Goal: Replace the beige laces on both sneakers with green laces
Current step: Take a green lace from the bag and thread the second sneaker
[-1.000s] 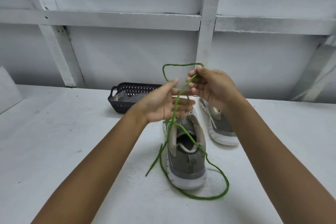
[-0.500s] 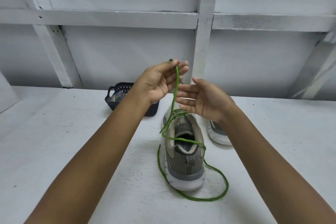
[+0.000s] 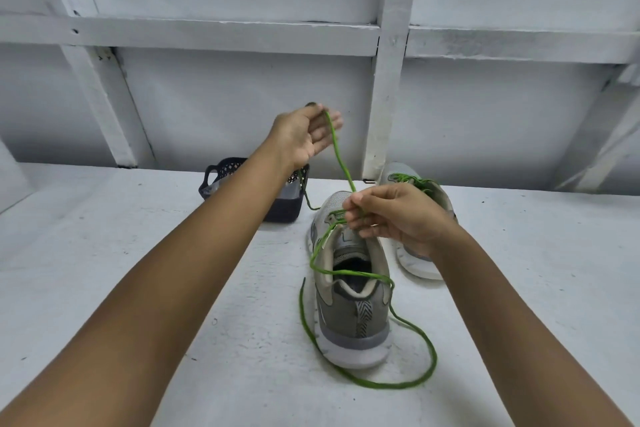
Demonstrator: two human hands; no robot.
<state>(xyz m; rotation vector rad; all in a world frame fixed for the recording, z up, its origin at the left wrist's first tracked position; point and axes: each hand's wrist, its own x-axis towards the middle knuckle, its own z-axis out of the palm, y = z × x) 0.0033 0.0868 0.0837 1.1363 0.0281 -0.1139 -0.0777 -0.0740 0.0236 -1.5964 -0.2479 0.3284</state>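
Observation:
A grey sneaker (image 3: 349, 315) stands heel toward me on the white table. A green lace (image 3: 408, 333) runs through its front eyelets and loops loosely over the table around the heel. My left hand (image 3: 304, 139) is raised above and left of the shoe and pinches one strand of the green lace near its end. My right hand (image 3: 388, 218) hovers over the shoe's tongue and pinches the same strand lower down. A second sneaker (image 3: 415, 191) with green lacing stands behind, mostly hidden by my right hand.
A dark perforated basket (image 3: 221, 173) sits at the back left of the shoes, partly behind my left arm. A white wall with framing beams (image 3: 388, 80) rises right behind the table (image 3: 104, 253).
My left hand has lifted the strand higher and to the left. My right hand dropped from an open pose beside it to the shoe's tongue and closed its fingers on the lace.

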